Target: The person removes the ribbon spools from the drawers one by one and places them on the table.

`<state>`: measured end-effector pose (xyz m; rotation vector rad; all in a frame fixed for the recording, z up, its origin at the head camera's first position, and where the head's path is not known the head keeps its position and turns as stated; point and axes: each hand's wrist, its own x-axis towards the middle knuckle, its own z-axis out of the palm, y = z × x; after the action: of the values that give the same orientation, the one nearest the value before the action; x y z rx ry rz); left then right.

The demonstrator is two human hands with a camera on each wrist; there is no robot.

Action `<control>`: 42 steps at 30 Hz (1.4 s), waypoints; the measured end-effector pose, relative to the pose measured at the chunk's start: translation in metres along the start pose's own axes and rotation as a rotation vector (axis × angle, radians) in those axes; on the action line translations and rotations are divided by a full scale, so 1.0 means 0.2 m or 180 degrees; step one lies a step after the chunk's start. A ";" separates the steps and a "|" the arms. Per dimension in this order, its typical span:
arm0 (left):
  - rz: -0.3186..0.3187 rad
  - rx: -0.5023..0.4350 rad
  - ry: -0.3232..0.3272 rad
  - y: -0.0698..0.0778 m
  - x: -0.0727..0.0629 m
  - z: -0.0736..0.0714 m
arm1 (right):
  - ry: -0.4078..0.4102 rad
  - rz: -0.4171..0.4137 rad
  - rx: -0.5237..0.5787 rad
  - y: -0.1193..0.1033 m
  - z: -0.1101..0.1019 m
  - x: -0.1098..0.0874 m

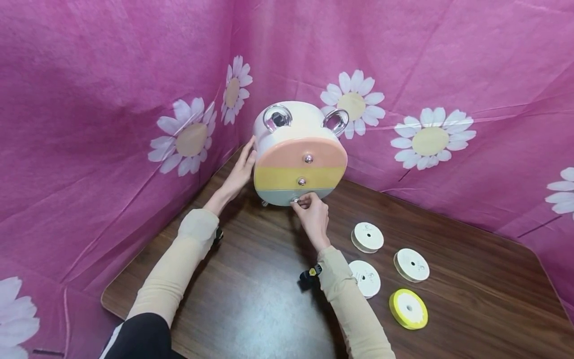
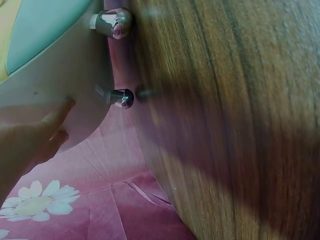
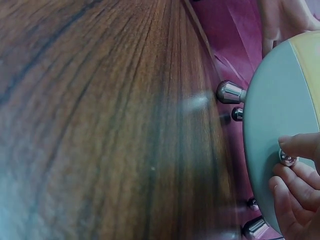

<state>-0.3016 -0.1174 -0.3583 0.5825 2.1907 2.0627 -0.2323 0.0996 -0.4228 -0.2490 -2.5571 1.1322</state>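
A round-cornered small drawer cabinet [image 1: 273, 149] with a white body and two silver ring-shaped ears stands on short silver feet [image 2: 115, 22]. Its front has an orange drawer [image 1: 282, 153], a yellow drawer [image 1: 275, 178] and a green drawer [image 1: 275, 197], each with a silver knob. My right hand [image 1: 314, 217] pinches the green drawer's knob [image 3: 287, 159] between thumb and fingers. That drawer looks flush with the front. Against the cabinet's left side rests my left hand [image 1: 239, 174], fingers extended; the left wrist view shows its fingertips touching the white wall.
Right of my right forearm, three white ribbon spools [image 1: 367, 238] and one yellow ribbon spool [image 1: 409, 309] lie on the dark wooden table [image 1: 251, 269]. Pink cloth [image 1: 134, 60] with white daisies hangs close behind the table and along its left side.
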 end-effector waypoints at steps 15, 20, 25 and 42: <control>0.0001 -0.0014 -0.0008 0.00 0.00 0.01 | -0.0021 0.0028 0.0023 0.01 0.00 0.01; -0.0053 0.0099 0.0019 0.02 -0.02 0.01 | -0.0082 0.0001 0.0009 0.00 -0.02 -0.01; -0.0124 0.0207 0.0126 0.04 -0.04 0.01 | -0.0160 -0.0020 0.0004 0.00 -0.05 -0.02; -0.0048 0.0083 -0.0012 0.15 -0.28 0.06 | -0.0008 -0.0084 -0.0305 0.01 -0.29 -0.19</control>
<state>-0.2397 -0.1237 -0.3412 0.5701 2.2161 2.0270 -0.1751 0.1287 -0.3969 -0.2361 -2.6126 1.0026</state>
